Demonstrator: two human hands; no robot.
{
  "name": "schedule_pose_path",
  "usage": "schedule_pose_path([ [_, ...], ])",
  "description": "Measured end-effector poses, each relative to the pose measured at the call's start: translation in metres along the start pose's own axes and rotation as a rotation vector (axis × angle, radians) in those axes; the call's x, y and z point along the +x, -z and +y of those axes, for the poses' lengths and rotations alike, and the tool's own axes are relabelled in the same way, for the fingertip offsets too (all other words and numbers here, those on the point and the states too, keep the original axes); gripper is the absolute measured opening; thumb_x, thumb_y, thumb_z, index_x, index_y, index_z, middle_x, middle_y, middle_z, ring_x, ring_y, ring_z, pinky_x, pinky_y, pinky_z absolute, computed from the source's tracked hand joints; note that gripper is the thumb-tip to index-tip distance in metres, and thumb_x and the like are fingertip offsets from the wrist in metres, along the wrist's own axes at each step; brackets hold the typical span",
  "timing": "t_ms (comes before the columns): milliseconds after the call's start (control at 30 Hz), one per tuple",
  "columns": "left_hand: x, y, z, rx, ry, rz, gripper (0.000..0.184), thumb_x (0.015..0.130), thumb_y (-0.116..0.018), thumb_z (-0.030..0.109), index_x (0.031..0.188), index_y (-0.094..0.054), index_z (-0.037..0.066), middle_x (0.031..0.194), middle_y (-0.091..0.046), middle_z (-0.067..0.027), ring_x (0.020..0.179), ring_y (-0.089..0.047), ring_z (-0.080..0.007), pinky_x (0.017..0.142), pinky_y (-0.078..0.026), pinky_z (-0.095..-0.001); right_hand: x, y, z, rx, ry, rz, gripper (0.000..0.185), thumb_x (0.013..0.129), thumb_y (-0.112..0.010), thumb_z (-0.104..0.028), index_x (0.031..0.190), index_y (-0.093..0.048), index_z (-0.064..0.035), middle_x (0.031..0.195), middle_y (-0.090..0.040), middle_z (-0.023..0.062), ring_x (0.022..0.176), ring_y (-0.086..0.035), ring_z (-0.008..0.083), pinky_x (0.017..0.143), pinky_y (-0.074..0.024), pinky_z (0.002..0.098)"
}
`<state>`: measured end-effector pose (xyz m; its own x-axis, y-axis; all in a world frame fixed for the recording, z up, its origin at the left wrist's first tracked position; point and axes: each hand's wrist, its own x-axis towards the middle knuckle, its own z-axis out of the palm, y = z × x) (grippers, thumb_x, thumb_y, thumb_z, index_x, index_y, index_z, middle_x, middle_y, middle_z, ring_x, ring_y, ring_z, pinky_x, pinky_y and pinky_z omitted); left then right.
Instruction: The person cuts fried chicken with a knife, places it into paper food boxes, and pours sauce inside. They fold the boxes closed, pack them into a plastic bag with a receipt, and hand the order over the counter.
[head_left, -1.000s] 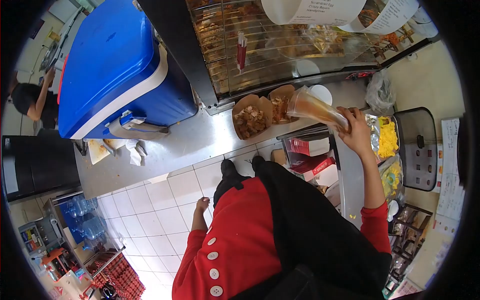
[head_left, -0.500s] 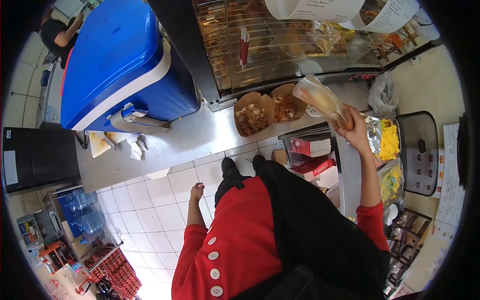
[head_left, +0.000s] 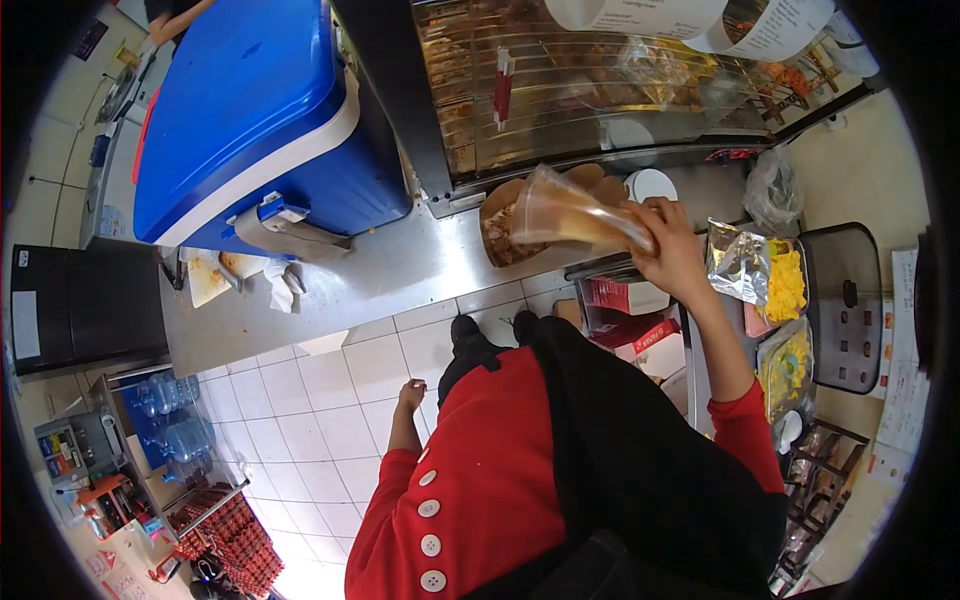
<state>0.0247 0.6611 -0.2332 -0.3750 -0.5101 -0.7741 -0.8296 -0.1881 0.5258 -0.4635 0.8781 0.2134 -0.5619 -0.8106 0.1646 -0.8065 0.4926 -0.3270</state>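
My right hand (head_left: 668, 245) is closed around the narrow end of a translucent plastic container (head_left: 565, 215) with brownish contents. It is tilted, its wide end over a brown paper box (head_left: 497, 225) of chopped food. The container hides part of that box and most of a second paper box (head_left: 607, 187) behind it. A round white lid (head_left: 651, 187) lies just beyond my right hand. My left hand (head_left: 412, 392) hangs low over the tiled floor, away from the counter, its fingers curled with nothing visible in them.
A large blue cooler (head_left: 245, 120) stands on the steel counter (head_left: 330, 300), left of a glass display case (head_left: 600, 90). At right are foil (head_left: 738, 262) and a tray of yellow food (head_left: 786, 280). A cutting board (head_left: 205, 280) and crumpled tissue (head_left: 284, 287) lie at left.
My right hand has carried the container left, from beside the paper boxes to above them. The round white lid is now more exposed. My left hand has shifted slightly right and down.
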Motion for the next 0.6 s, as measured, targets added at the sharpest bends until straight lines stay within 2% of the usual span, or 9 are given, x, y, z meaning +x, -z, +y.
schedule_pose_path([
  [133,-0.001,0.002,-0.006,0.032,-0.001,0.053,0.025,0.081,-0.056,0.021,0.097,-0.067,0.006,0.083,-0.069,-0.0121,0.081,-0.065,-0.0222,0.074,-0.050,-0.0322,0.007,-0.006,-0.006,-0.111,-0.003,-0.027,0.063,0.061,-0.067,-0.007,0.121,-0.054,-0.0194,0.111,-0.051,0.0082,0.106,-0.050,0.0281,0.078,-0.0522,0.0397],
  [333,0.004,-0.004,-0.014,-0.029,-0.004,0.100,0.029,0.082,-0.055,0.023,0.102,-0.065,0.005,0.088,-0.069,-0.0144,0.086,-0.066,-0.0256,0.078,-0.050,-0.0334,0.005,-0.003,-0.007,-0.142,0.035,-0.084,0.064,0.060,-0.068,-0.006,0.121,-0.053,-0.0193,0.112,-0.050,0.0084,0.106,-0.049,0.0290,0.082,-0.0505,0.0400],
  [467,0.000,-0.014,-0.019,-0.056,0.002,0.080,0.028,0.082,-0.055,0.023,0.101,-0.066,0.005,0.089,-0.069,-0.0139,0.088,-0.066,-0.0253,0.080,-0.050,-0.0337,0.002,0.004,-0.008,-0.115,-0.035,-0.100,0.065,0.060,-0.068,-0.006,0.122,-0.053,-0.0191,0.111,-0.051,0.0096,0.106,-0.050,0.0303,0.086,-0.0482,0.0408],
  [567,-0.007,-0.017,-0.017,-0.029,-0.004,0.014,0.029,0.086,-0.046,0.012,0.107,-0.059,-0.002,0.089,-0.065,-0.0114,0.077,-0.061,-0.0176,0.067,-0.050,-0.0287,-0.003,0.007,-0.002,-0.121,-0.049,-0.090,0.064,0.061,-0.068,-0.005,0.121,-0.054,-0.0186,0.110,-0.051,0.0103,0.105,-0.050,0.0312,0.086,-0.0471,0.0413],
  [600,-0.007,-0.018,-0.018,-0.027,-0.010,0.017,0.029,0.086,-0.045,0.012,0.107,-0.059,-0.002,0.088,-0.065,-0.0113,0.077,-0.061,-0.0177,0.066,-0.050,-0.0287,-0.005,0.007,0.000,-0.130,-0.046,-0.080,0.063,0.061,-0.068,-0.005,0.121,-0.054,-0.0184,0.110,-0.051,0.0104,0.105,-0.050,0.0315,0.086,-0.0469,0.0414],
])
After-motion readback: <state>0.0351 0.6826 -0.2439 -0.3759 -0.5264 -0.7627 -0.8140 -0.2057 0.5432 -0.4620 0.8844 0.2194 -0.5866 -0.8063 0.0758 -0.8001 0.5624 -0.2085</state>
